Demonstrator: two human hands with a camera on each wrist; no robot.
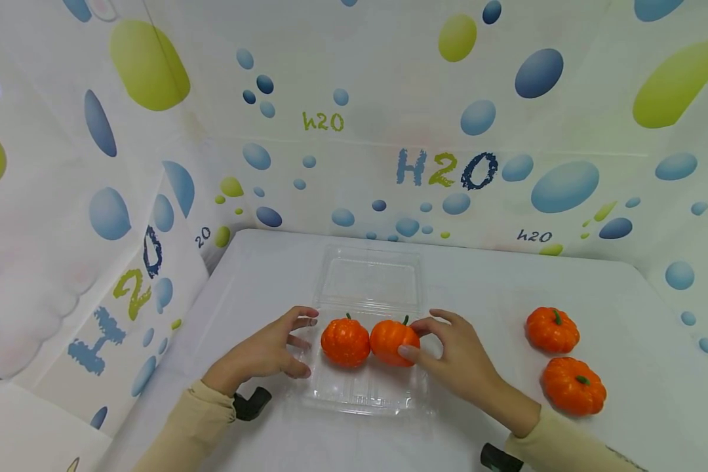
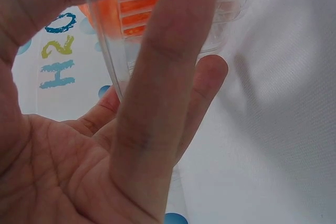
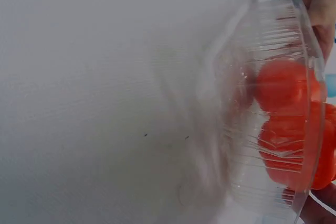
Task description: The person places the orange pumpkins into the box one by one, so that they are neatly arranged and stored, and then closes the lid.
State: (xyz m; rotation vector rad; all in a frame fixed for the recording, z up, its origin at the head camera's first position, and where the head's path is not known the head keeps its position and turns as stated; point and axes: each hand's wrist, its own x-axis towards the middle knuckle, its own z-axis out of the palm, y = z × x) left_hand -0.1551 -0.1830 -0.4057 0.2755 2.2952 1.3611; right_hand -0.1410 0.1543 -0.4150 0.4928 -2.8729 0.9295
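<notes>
"Starting with the hands: what are they doing?"

"The right hand (image 1: 457,354) pinches the right mini pumpkin (image 1: 392,342) between thumb and fingers. The left hand (image 1: 265,347) looks relaxed, fingers apart and slightly bent, at the left wall of the clear clamshell container (image 1: 360,393); whether it touches, I cannot tell."

"Why like that?"

"Probably the left would steady the light plastic while the right sets its pumpkin against the left mini pumpkin (image 1: 345,342). The lid (image 1: 372,278) lies folded back, away from the person, leaving the tray reachable from above."

"What does each view add?"

"The head view alone shows a third pumpkin (image 1: 552,330) and a fourth pumpkin (image 1: 574,385) on the white counter (image 1: 259,282), well right of the container. The right wrist view looks through the ribbed side at both pumpkins inside. The left wrist view reveals that hand's palm."
</notes>
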